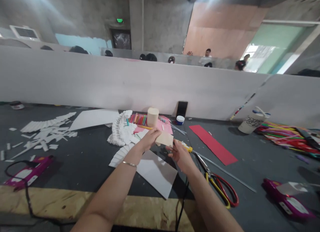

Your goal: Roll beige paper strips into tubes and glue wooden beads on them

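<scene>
Between my two hands is a small cream-coloured piece point(165, 138), paper or thin card by its look. My left hand point(149, 139) pinches its left end, thumb on top. My right hand point(179, 151) grips its right edge between thumb and fingers. Under my hands lies a white sheet point(157, 172), with a pleated white paper fan point(122, 154) at its left. Just beyond stands a cream cylinder point(152, 117) beside a row of coloured sticks point(138, 119). A yellow-handled tool point(187, 147), partly hidden, lies by my right hand.
Scissors point(217, 185) with red and yellow handles and a metal ruler point(225, 172) lie at right, near a red strip point(212, 143). White paper scraps point(47, 135) cover the left. A phone point(181, 109) leans on the partition point(150, 82). Magenta power strips point(30, 172) sit at both sides.
</scene>
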`<state>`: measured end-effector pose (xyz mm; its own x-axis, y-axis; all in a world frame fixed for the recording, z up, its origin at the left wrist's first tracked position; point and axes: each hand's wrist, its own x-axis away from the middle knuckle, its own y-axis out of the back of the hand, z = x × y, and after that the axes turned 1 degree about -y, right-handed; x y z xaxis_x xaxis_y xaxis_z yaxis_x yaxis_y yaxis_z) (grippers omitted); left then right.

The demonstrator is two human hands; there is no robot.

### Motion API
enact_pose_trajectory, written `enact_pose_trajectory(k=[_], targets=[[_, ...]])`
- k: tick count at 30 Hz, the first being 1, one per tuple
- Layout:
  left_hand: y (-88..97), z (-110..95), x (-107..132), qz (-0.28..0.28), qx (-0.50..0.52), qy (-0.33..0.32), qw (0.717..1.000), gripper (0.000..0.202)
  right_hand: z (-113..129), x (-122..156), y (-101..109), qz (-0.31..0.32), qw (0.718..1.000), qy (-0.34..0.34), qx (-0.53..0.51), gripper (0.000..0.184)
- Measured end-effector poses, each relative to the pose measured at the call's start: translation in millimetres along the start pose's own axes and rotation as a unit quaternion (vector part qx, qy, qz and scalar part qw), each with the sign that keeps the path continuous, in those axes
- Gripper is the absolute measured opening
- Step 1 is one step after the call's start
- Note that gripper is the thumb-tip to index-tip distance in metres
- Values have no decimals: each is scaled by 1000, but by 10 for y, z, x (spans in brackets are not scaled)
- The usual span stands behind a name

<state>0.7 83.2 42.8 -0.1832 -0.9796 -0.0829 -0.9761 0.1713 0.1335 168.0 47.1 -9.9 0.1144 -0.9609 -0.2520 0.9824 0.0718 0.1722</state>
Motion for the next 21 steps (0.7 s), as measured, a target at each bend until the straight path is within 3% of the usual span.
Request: enact_pose_trajectory(k=[8,11,14,17,21], targets=[[103,-317,47,34,81,-26,996,32,524,-317,126,52,989,-62,-126,41],[239,-379,62,127,112,-37,985,48,685,-411,231,93,983,-82,-132,40],[360,-399,60,213,41,-27,976,44,771,-464,375,122,985,-83,-92,40],[412,-400,32,208,-47,-12,977,31,805,-493,515,134,988,-66,-28,37],[421,-432,7,148,-68,-31,986,23,817,-516,610,133,989,-57,18,36]])
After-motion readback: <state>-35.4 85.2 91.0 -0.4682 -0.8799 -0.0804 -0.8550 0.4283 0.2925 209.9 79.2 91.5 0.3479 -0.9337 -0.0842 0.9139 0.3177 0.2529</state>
